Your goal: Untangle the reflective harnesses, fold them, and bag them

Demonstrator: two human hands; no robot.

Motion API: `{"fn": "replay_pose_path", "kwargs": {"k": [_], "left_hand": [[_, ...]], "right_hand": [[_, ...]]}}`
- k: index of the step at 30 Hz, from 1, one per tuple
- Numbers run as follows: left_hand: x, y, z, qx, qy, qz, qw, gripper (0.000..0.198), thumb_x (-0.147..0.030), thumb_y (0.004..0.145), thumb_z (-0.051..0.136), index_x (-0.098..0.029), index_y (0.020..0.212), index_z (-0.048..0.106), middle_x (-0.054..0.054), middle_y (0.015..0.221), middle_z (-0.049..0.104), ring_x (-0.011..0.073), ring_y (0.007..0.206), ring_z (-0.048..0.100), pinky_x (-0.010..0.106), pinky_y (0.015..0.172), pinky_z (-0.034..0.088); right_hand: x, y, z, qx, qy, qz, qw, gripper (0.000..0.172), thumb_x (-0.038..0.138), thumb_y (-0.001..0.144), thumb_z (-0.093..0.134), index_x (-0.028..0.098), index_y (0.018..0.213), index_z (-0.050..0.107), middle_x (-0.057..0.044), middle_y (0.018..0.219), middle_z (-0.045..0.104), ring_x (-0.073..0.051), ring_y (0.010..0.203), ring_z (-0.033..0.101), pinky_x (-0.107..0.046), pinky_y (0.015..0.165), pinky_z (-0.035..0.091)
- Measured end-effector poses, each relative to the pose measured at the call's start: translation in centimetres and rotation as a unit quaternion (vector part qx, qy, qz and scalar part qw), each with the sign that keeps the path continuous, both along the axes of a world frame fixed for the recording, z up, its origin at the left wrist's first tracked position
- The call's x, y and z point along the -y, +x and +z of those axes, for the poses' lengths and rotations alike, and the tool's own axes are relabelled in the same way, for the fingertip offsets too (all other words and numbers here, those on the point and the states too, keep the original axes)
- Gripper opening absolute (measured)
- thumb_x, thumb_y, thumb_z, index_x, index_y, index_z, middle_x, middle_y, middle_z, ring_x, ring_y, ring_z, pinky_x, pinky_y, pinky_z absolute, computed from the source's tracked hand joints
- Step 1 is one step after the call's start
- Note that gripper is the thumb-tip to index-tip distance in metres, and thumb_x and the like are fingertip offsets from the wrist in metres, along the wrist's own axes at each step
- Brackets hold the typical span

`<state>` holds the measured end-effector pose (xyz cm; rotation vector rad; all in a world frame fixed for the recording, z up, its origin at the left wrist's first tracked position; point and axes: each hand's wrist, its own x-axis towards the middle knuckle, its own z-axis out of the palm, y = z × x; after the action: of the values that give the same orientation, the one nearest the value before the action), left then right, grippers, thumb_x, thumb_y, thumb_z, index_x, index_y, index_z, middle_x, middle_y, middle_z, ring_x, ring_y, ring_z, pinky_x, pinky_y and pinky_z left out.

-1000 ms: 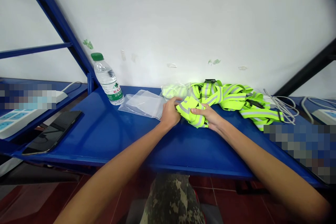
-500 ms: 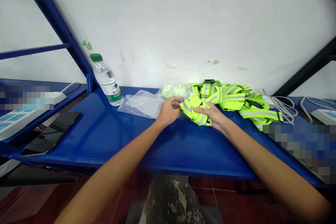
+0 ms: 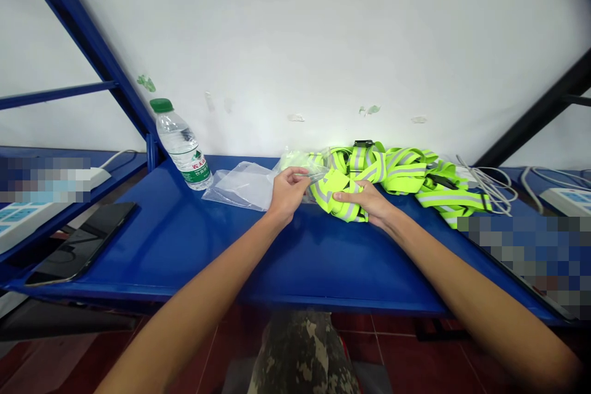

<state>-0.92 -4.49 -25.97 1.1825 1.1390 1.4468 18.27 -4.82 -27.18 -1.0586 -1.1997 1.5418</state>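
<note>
My right hand (image 3: 372,202) is closed on a folded bundle of yellow-green reflective strap (image 3: 339,197), thumb on top. To its left, my left hand (image 3: 289,189) pinches the edge of a clear plastic bag (image 3: 318,167), which lies against the bundle's upper left side. Yellow-green material shows through a clear bag (image 3: 293,159) behind my left fingers. More reflective straps (image 3: 406,172) with black buckles are heaped behind and to the right of my right hand. Flat clear bags (image 3: 244,184) lie left of my left hand.
A water bottle (image 3: 182,148) with a green cap stands at the back left of the blue table (image 3: 184,246). A black phone (image 3: 83,243) lies near the left edge. White cables (image 3: 496,188) are at the right, and a white power strip (image 3: 28,218) is far left.
My left hand has lifted a clear bag's edge beside the strap bundle. The bundle stays in my right hand. The whole view has shifted slightly.
</note>
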Motion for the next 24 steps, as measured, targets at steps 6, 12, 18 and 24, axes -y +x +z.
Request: {"fn": "replay_pose_path", "kwargs": {"k": [6, 12, 18, 24], "left_hand": [[1.1, 0.2, 0.1, -0.217, 0.23, 0.072, 0.946, 0.015, -0.011, 0.078, 0.057, -0.018, 0.09, 0.063, 0.002, 0.084, 0.065, 0.0132, 0.077, 0.062, 0.024, 0.07, 0.049], [1.3, 0.4, -0.6, -0.317, 0.307, 0.101, 0.891, 0.02, -0.01, 0.083, 0.055, -0.02, 0.099, 0.061, 0.004, 0.09, 0.067, 0.0158, 0.086, 0.064, 0.028, 0.079, 0.051], [0.9, 0.1, -1.0, -0.324, 0.327, 0.103, 0.882, 0.019, -0.012, 0.087, 0.053, -0.019, 0.104, 0.06, 0.005, 0.094, 0.067, 0.0154, 0.088, 0.064, 0.027, 0.08, 0.052], [0.9, 0.2, -0.8, -0.349, 0.367, 0.1, 0.857, 0.021, -0.013, 0.09, 0.051, -0.018, 0.109, 0.058, 0.003, 0.087, 0.062, 0.0133, 0.078, 0.058, 0.026, 0.078, 0.05]], "right_hand": [[0.0, -0.4, -0.1, 0.095, 0.054, -0.006, 0.994, 0.051, 0.038, 0.045, 0.093, 0.011, 0.086, 0.077, -0.009, 0.085, 0.076, -0.02, 0.066, 0.068, -0.031, 0.063, 0.056], [0.7, -1.0, 0.6, 0.241, 0.21, -0.01, 0.948, 0.044, 0.046, 0.059, 0.084, 0.012, 0.085, 0.075, -0.002, 0.073, 0.07, -0.015, 0.062, 0.058, -0.025, 0.056, 0.047], [1.0, -1.4, 0.8, 0.283, 0.266, -0.006, 0.921, 0.044, 0.052, 0.067, 0.077, 0.013, 0.089, 0.073, -0.003, 0.079, 0.07, -0.017, 0.068, 0.058, -0.026, 0.062, 0.047], [0.8, -1.2, 0.5, 0.335, 0.303, -0.006, 0.892, 0.043, 0.054, 0.069, 0.075, 0.014, 0.086, 0.071, -0.001, 0.076, 0.066, -0.016, 0.067, 0.056, -0.026, 0.062, 0.044]]}}
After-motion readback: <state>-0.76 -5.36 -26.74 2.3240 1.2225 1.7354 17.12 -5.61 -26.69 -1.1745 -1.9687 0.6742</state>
